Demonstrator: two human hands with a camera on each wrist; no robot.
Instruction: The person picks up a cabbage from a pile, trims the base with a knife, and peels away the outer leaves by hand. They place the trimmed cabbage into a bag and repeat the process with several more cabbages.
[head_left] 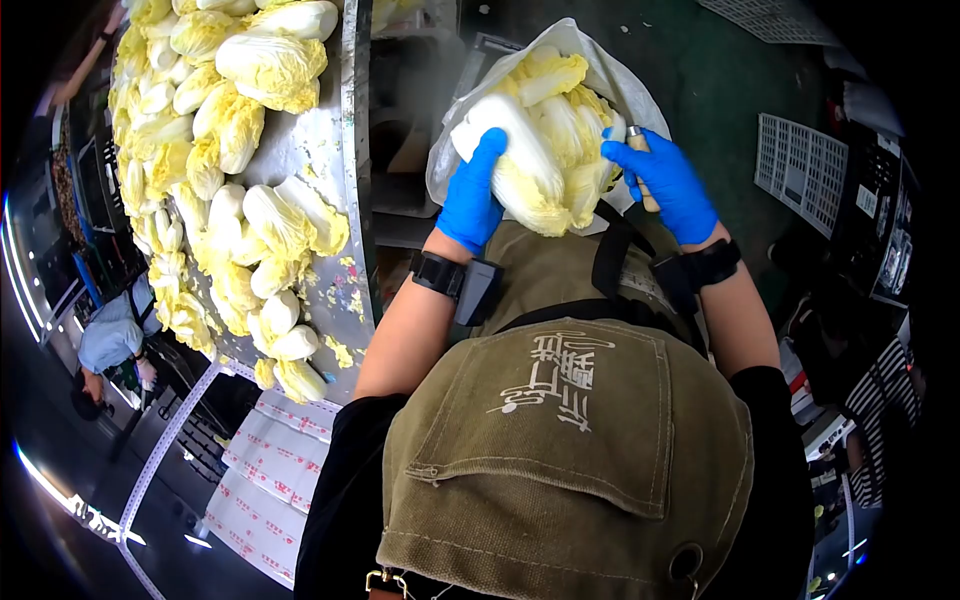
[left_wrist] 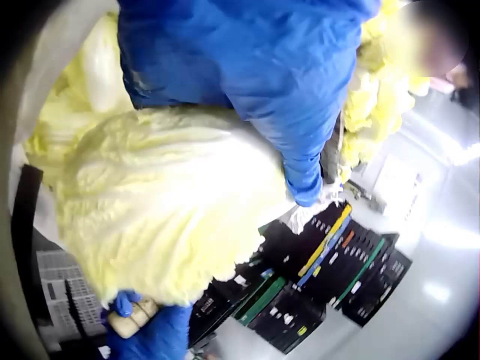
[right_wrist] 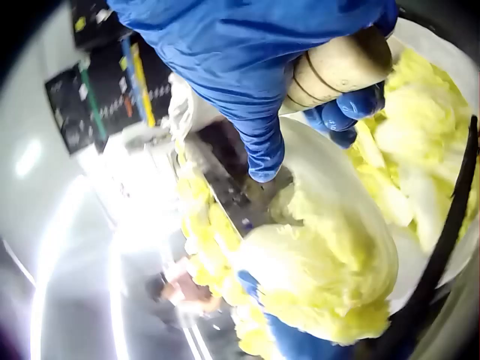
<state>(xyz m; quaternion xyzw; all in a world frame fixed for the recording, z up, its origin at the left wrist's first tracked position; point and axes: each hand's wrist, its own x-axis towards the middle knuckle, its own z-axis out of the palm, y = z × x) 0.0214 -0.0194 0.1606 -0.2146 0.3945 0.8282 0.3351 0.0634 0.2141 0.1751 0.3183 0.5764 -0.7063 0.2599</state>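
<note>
My blue-gloved left hand (head_left: 474, 195) grips a napa cabbage (head_left: 515, 165), its thumb lying over the white base end. The cabbage's yellow leafy end points down toward my apron; in the left wrist view the pale leaves (left_wrist: 172, 202) fill the middle. My right hand (head_left: 675, 182), gloved too, curls round the wooden handle (head_left: 642, 168) of a knife. Its thumb extends toward the cabbage in the right wrist view, and the blade is largely hidden there. Beneath both hands a white plastic bag (head_left: 640, 85) stands open, with several yellow-white cabbages (head_left: 565, 125) inside.
On my left, a metal table (head_left: 335, 150) is heaped with napa cabbages (head_left: 270, 65) and leaf scraps. Below it are white printed boxes (head_left: 265, 480). White plastic crates (head_left: 802, 165) stand to the right. Another person (head_left: 115, 335) is at the far left.
</note>
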